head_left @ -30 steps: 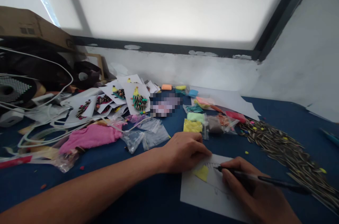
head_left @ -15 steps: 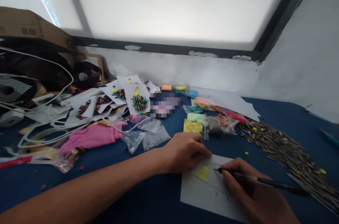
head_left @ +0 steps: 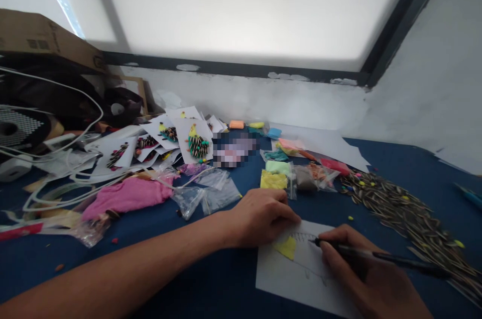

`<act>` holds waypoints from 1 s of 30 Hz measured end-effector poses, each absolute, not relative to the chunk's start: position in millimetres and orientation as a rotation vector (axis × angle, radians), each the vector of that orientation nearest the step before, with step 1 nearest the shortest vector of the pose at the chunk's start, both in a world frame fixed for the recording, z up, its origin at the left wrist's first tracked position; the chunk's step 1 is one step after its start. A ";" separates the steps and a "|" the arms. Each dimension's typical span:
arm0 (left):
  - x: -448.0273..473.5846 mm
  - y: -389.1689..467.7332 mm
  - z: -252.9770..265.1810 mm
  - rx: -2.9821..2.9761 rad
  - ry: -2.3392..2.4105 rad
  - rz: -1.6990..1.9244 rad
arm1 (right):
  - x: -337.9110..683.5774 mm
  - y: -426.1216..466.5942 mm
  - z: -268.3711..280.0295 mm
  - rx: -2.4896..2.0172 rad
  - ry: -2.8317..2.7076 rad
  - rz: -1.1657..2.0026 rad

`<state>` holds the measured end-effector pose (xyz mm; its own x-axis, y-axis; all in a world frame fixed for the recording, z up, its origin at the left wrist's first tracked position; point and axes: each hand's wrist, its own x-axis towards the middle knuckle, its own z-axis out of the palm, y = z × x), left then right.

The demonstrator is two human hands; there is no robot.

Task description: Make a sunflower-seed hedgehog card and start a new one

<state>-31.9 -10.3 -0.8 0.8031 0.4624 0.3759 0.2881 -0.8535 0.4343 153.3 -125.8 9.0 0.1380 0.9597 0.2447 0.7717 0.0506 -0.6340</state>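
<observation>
A white sheet of paper (head_left: 286, 281) lies in front of me, bearing pencil-like lines, a row of short strokes and a flat yellow patch (head_left: 287, 247) that looks like modelling clay. My left hand (head_left: 263, 216), its fingers curled, presses on the sheet's upper left corner and holds it down. In my right hand (head_left: 361, 263) is a black pen (head_left: 395, 259), pinched near its tip. The tip meets the paper right of the yellow patch, at the end of the stroke row. My right palm covers the sheet's right side.
Sunflower seeds (head_left: 406, 218) are heaped on the right. Bagged clay in several colours, including a yellow pack (head_left: 273, 180), lies beyond my left hand. Finished seed hedgehog pictures (head_left: 198, 143) are stacked at the back left. A pink cloth-like piece (head_left: 130, 196) and white cables (head_left: 48, 198) lie left.
My right hand and the pen have shifted slightly right along the row of strokes, which is now longer. My left hand stays in place on the sheet.
</observation>
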 end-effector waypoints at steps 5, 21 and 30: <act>-31.5 -10.3 -1.4 2.623 0.559 0.698 | 153.5 -124.8 7.7 -1.731 -1.698 0.400; -32.6 -10.2 -2.5 2.641 0.573 0.662 | 146.6 -128.3 10.2 -1.739 -1.651 0.337; -31.8 -10.5 0.8 2.637 0.573 0.665 | 173.4 -120.6 7.2 -1.758 -1.819 0.370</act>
